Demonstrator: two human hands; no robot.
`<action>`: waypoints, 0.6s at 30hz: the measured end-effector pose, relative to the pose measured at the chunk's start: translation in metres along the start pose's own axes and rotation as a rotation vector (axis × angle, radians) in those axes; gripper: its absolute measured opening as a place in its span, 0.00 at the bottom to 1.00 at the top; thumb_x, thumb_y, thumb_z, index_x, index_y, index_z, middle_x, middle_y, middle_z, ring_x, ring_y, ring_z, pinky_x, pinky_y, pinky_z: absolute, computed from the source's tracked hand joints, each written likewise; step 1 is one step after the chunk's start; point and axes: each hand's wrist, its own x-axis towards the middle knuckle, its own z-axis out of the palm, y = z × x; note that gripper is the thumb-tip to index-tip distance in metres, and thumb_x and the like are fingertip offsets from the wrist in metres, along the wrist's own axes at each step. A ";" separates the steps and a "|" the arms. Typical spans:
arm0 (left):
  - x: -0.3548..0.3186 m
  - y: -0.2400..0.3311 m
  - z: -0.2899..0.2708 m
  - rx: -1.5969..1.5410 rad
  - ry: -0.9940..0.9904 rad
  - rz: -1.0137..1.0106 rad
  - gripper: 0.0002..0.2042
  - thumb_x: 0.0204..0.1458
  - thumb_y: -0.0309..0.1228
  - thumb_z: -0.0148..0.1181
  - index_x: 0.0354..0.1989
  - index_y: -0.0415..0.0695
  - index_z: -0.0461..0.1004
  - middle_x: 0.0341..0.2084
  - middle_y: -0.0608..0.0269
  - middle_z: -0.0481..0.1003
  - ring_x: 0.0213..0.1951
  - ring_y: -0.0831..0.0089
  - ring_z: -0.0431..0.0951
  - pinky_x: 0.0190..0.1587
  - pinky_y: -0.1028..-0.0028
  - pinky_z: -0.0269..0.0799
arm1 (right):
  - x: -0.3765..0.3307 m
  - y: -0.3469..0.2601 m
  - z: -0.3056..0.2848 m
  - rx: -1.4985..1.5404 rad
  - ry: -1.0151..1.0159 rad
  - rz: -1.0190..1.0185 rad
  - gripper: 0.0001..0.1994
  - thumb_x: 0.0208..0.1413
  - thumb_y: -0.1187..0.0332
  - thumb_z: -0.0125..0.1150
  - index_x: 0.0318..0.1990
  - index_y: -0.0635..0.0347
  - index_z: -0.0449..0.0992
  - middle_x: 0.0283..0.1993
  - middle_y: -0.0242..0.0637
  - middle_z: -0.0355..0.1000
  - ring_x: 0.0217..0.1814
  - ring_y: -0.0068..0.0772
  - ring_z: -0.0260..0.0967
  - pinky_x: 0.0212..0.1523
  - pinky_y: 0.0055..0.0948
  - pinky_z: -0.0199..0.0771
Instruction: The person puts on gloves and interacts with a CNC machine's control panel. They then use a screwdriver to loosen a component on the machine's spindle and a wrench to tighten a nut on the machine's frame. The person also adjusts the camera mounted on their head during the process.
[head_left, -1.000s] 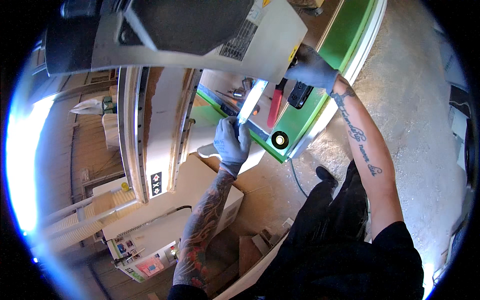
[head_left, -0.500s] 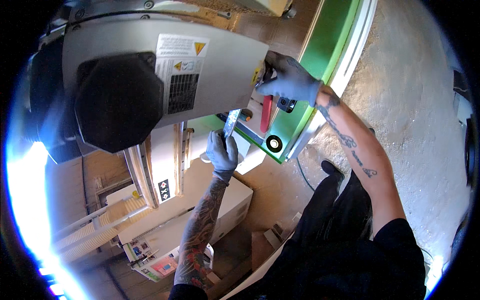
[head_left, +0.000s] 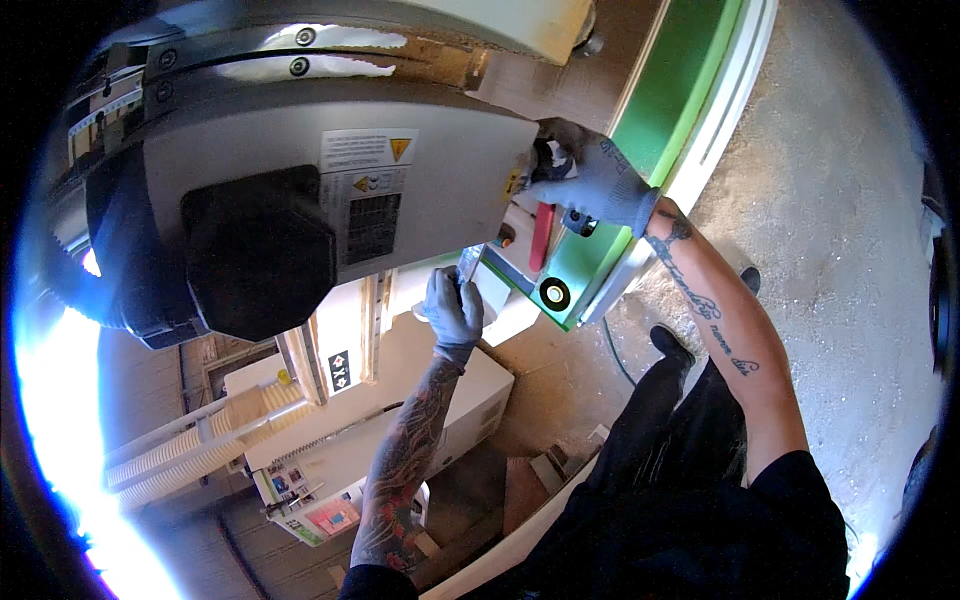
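Observation:
In a grey glove, my left hand [head_left: 455, 310] is closed on a thin, shiny flat piece [head_left: 468, 262] whose kind I cannot make out. It stands upright from my fingertips, just below the lower edge of a large grey machine housing [head_left: 270, 130]. My right hand [head_left: 595, 180], also gloved, is at the right end of the housing, with thumb and fingers curled around something partly hidden there. Below that hand hangs a red lever-like bar [head_left: 541, 237], beside a small black device [head_left: 577, 222]. A round black knob with a pale centre [head_left: 554, 293] is on the green machine edge.
A black octagonal cover [head_left: 262, 253] juts from the housing. The green machine bed [head_left: 680, 90] runs to the upper right. Lower left are a white cabinet [head_left: 430, 430] and a ribbed hose [head_left: 230, 440]. Sawdust-like debris lies on the floor [head_left: 820, 250].
The whole view has shifted slightly. The flat piece in my left hand is tilted differently and shows less of its length. My right hand stays at the housing's end.

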 end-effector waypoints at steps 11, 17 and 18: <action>-0.001 0.013 -0.002 -0.003 -0.027 -0.029 0.10 0.62 0.32 0.48 0.37 0.37 0.70 0.27 0.47 0.68 0.30 0.47 0.70 0.33 0.58 0.66 | 0.011 0.016 -0.001 0.046 -0.096 -0.064 0.35 0.44 0.57 0.78 0.60 0.61 0.74 0.57 0.51 0.76 0.59 0.50 0.75 0.62 0.41 0.73; 0.001 0.003 0.000 0.041 -0.048 0.009 0.10 0.62 0.32 0.47 0.36 0.36 0.70 0.27 0.46 0.68 0.30 0.47 0.71 0.33 0.57 0.66 | 0.038 0.012 -0.004 -0.055 -0.316 -0.077 0.36 0.41 0.65 0.75 0.62 0.64 0.70 0.55 0.54 0.77 0.54 0.49 0.77 0.58 0.40 0.76; 0.002 0.002 0.000 0.034 -0.050 0.011 0.10 0.62 0.32 0.47 0.36 0.36 0.70 0.27 0.47 0.68 0.30 0.47 0.71 0.33 0.57 0.66 | 0.034 0.015 0.000 0.023 -0.267 -0.081 0.36 0.43 0.62 0.76 0.61 0.64 0.71 0.55 0.53 0.77 0.55 0.50 0.77 0.58 0.40 0.76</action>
